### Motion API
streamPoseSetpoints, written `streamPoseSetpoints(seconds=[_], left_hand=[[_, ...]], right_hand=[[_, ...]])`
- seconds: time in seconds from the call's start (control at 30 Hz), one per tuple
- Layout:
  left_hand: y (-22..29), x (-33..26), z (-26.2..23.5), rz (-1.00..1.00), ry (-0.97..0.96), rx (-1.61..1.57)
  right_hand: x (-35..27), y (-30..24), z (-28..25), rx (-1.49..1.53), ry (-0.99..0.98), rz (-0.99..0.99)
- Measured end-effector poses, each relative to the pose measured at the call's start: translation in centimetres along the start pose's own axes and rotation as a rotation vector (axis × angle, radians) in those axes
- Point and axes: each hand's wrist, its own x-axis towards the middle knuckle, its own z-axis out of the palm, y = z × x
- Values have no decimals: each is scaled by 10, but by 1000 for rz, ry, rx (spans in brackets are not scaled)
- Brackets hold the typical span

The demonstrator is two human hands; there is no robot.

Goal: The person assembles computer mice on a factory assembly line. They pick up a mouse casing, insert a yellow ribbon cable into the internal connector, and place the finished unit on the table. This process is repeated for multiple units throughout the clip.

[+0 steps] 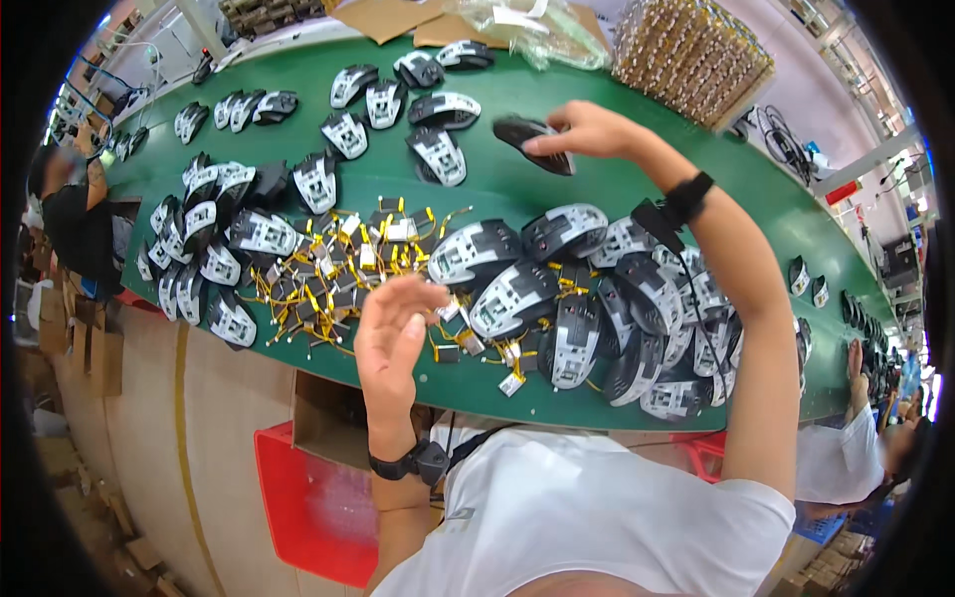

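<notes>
Smooth dark shell in my right grip.
My right hand (587, 131) clasps a curved black mouse shell (515, 132) above the smooth green tabletop (378, 174). My left hand (391, 333) is loosely curled beside a tangled heap of small flat battery packs (338, 264) with thin wires and yellow tape; whether it pinches anything, I can't tell. Rounded black-and-pale plastic mouse shells (514, 298) cluster just beyond the heap's right side.
</notes>
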Motion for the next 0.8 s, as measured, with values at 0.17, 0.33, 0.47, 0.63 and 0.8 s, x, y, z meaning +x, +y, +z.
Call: streamPoseSetpoints(seconds=[0.17,0.33,0.47,0.63,0.8], left_hand=[[-11,-1,21,-39,-25,-252],[3,-8,25,-36,64,-285],[-14,-18,-14,-50,96,-217],[-23,-35,-30,-150,129,-360],[-23,-43,-23,-138,128,-398]], right_hand=[[-101,-164,31,-74,246,-367],[-149,-186,72,105,413,-557],[-191,-146,115,95,472,-407],[-178,-154,186,-60,400,-312],[-169,-154,203,-204,382,-251]])
